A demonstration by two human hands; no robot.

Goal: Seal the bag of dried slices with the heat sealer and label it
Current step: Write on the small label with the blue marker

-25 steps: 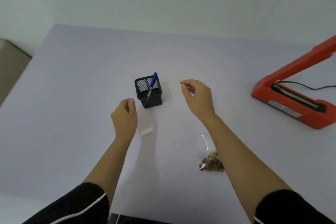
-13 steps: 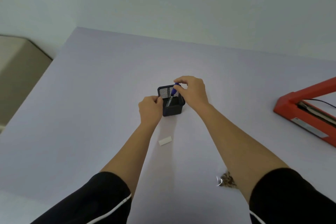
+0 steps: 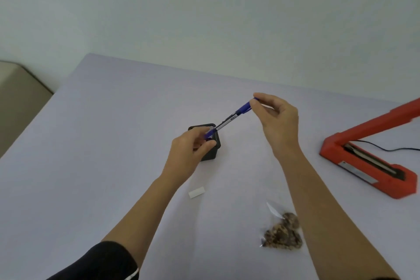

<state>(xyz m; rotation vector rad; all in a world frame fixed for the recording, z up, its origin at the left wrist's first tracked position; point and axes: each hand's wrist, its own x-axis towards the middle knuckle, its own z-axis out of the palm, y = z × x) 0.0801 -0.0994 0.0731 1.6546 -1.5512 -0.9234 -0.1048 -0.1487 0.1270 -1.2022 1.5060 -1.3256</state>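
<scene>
Pen, upper end pinched in R hand fingers, lower end in L hand fingers

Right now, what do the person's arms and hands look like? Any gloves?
No gloves. The left hand and right hand are bare, with no rings or watch that I can see. On the left, a black sleeve ends near the elbow, with a thin white stripe on it.

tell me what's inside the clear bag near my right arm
Brown dried slices fill the near end of the bag; its far end looks empty. The right forearm covers its right edge, hiding that part.
</scene>
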